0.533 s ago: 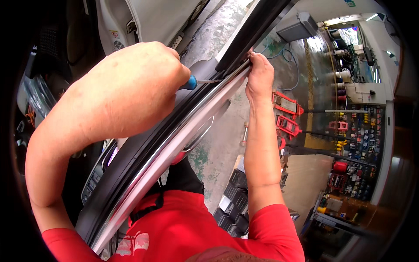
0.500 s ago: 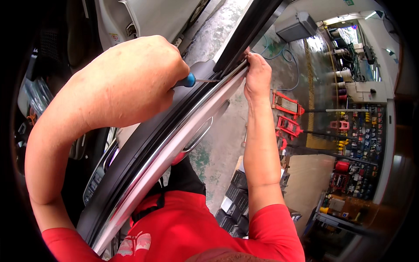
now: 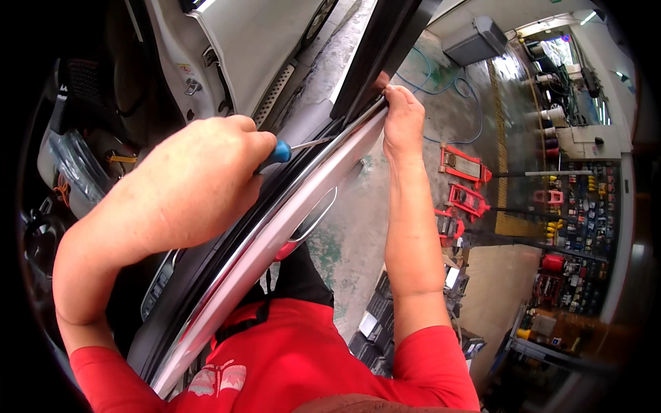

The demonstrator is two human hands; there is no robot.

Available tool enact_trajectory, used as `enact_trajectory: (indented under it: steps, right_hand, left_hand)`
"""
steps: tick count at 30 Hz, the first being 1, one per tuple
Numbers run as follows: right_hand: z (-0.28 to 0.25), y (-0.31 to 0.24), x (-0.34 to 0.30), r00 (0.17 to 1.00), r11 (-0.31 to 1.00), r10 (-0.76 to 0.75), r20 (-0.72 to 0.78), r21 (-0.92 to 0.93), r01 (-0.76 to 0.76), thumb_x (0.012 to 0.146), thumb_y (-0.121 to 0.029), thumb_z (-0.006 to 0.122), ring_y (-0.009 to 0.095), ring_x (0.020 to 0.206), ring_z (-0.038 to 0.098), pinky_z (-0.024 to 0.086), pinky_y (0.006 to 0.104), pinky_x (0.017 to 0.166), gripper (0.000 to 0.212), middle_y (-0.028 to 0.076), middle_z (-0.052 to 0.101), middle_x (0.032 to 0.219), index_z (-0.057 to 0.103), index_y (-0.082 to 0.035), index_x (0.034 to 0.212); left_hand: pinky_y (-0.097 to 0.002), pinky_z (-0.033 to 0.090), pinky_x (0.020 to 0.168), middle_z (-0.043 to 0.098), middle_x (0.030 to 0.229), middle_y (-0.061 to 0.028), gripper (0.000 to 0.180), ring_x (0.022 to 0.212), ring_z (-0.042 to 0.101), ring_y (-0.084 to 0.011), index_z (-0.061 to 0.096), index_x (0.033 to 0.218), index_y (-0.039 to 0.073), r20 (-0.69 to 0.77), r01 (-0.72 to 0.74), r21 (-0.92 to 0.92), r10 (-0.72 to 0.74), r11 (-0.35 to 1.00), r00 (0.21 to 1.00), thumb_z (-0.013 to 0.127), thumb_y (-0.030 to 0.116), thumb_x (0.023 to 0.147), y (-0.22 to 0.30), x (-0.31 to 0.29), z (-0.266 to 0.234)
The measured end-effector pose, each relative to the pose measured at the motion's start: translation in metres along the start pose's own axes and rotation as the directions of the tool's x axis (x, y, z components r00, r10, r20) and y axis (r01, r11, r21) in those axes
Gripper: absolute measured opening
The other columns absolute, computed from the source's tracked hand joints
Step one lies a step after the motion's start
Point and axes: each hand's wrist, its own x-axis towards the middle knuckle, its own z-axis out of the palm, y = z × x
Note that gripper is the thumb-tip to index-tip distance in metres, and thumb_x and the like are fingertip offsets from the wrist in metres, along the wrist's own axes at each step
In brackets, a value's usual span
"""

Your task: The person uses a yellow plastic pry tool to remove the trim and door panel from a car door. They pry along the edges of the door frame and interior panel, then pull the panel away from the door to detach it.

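Observation:
My left hand (image 3: 206, 175) is closed round the blue handle of a screwdriver (image 3: 277, 154). The thin metal shaft slants up to the right, and its tip meets the black seal (image 3: 279, 180) beside the chrome trim strip (image 3: 354, 126). That strip runs along the top edge of an open white car door (image 3: 344, 158). At the far end of the strip, my right hand (image 3: 403, 124) pinches it between thumb and fingers, next to the black window frame (image 3: 377, 62). Whether the tip is under the strip I cannot tell.
Another open white door panel (image 3: 258, 41) stands beyond on the left. Red floor jacks (image 3: 465, 165), a blue-green hose (image 3: 475, 103) and a grey bin (image 3: 475, 41) lie to the right. Shelves with several small items (image 3: 578, 227) line the right wall.
My left hand has moved left and nearer to me with the screwdriver, whose shaft now tilts upward and shows more of its length. My right hand stays at the strip's end.

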Motion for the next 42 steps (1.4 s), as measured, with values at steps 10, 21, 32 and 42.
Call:
enact_trajectory:
  steps: [10, 21, 32, 42]
  right_hand:
    - [-0.002, -0.002, -0.002, 0.997, 0.994, 0.076, 0.022, 0.074, -0.077, 0.099, -0.013, 0.058, 0.005, 0.075, 0.052, 0.040, 0.0217, 0.068, 0.019, -0.004, 0.062, 0.080, 0.069, 0.000, 0.090]
    - [0.001, -0.006, -0.006, 0.998, 0.996, 0.063, 0.016, 0.067, -0.064, 0.100, -0.019, 0.056, 0.002, 0.065, 0.045, 0.030, 0.0203, 0.054, 0.022, -0.005, 0.060, 0.080, 0.071, -0.004, 0.095]
    - [-0.010, -0.016, -0.001, 0.999, 0.940, 0.041, 0.032, -0.339, -0.028, 0.104, -0.018, 0.054, 0.005, 0.076, 0.050, 0.040, 0.0230, 0.067, 0.028, -0.002, 0.062, 0.081, 0.069, 0.002, 0.090]
    - [0.000, -0.021, -0.005, 0.982, 0.983, 0.182, -0.048, 0.027, -0.181, 0.098, -0.013, 0.050, 0.001, 0.056, 0.035, 0.024, 0.0177, 0.049, 0.023, -0.004, 0.059, 0.076, 0.069, -0.004, 0.089]
  left_hand:
    - [-0.0469, 0.053, 0.071, 0.058, 0.095, -0.0193, 0.041, 0.082, 0.063, -0.0403, 0.058, 0.121, -0.003, -0.148, -0.031, -0.189, 0.003, 0.981, 0.989, 0.067, 0.002, 0.081, -0.014, -0.014, 0.056]
    - [-0.0466, 0.056, 0.074, 0.061, 0.092, -0.0212, 0.027, 0.081, 0.066, -0.0395, 0.059, 0.108, -0.006, -0.284, -0.118, -0.174, 0.064, 0.978, 0.957, 0.064, 0.006, 0.085, -0.020, -0.016, 0.073]
    - [-0.0435, 0.057, 0.065, 0.060, 0.093, -0.0200, 0.040, 0.077, 0.067, -0.0378, 0.056, 0.118, -0.009, -0.229, -0.070, -0.131, 0.038, 0.989, 0.973, 0.064, 0.004, 0.080, -0.013, -0.021, 0.079]
    - [-0.0393, 0.053, 0.057, 0.055, 0.089, -0.0157, 0.051, 0.065, 0.063, -0.0297, 0.054, 0.126, -0.010, -0.239, -0.081, -0.111, 0.053, 0.990, 0.969, 0.065, 0.004, 0.079, -0.011, -0.023, 0.087]
